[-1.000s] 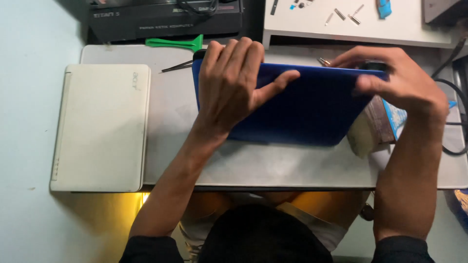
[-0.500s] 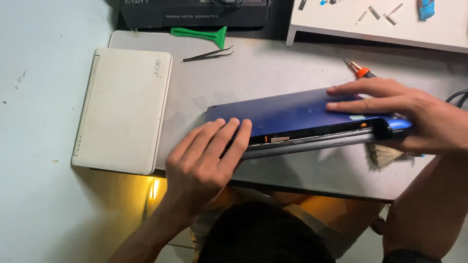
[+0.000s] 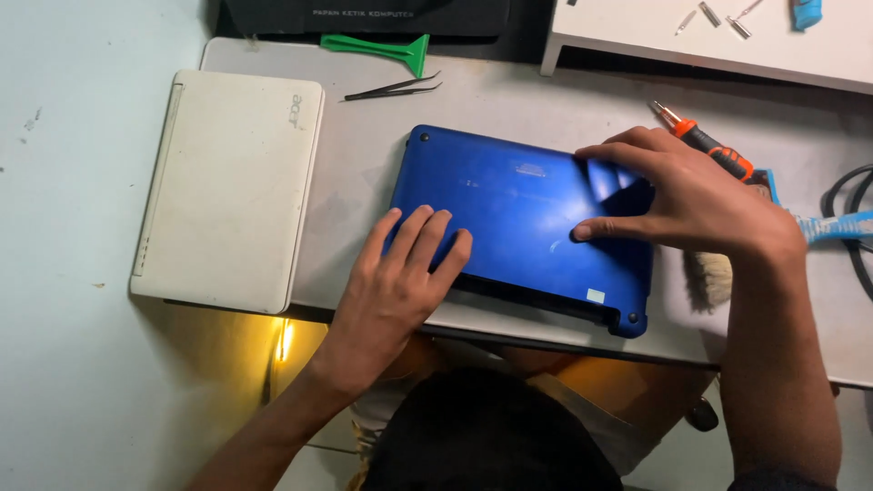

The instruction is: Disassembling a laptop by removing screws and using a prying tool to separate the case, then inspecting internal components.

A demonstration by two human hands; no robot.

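Observation:
A small blue laptop lies closed and flat on the grey worktop, its glossy shell facing up. My left hand rests palm down on its near left corner, fingers spread over the edge. My right hand presses on the right part of the shell with fingers and thumb apart. Neither hand is wrapped around anything.
A closed white laptop lies at the left of the worktop. Behind are black tweezers and a green plastic pry tool. An orange-handled screwdriver and a blue-handled brush sit by my right hand. A white shelf with small parts stands at the back right; black cables run at the right edge.
The blue laptop was held up on edge, then tipped over and laid flat. My left hand slid from its upper face to the near left corner; my right hand now lies on top.

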